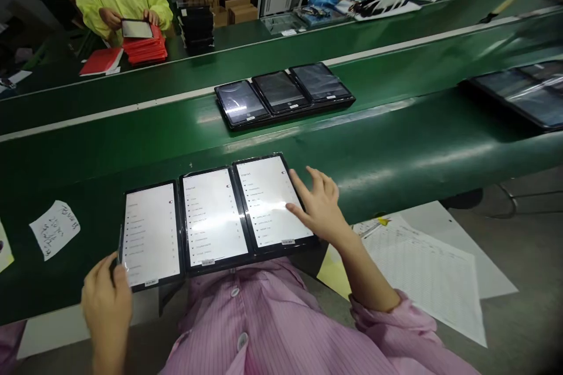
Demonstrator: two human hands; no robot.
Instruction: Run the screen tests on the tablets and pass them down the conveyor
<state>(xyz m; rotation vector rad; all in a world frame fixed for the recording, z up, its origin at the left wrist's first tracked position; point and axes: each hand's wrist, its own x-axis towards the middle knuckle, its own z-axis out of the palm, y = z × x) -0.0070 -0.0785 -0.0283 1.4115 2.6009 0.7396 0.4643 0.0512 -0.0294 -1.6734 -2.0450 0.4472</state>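
Left hand (107,299) at left lit tablet (152,234)'s near corner; cannot tell whether its grip holds. Right hand (320,206) over right lit tablet (270,202), grip wide, fingers spread. Middle lit tablet (215,217) lies between; the three sit side by side on green surface (99,205). Beyond, three dark tablets (281,92). Farthest, person in yellow (94,0) behind red stack (146,50).

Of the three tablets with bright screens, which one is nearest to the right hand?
The rightmost bright tablet: the right hand is at its right edge. The middle tablet and leftmost tablet lie farther away.
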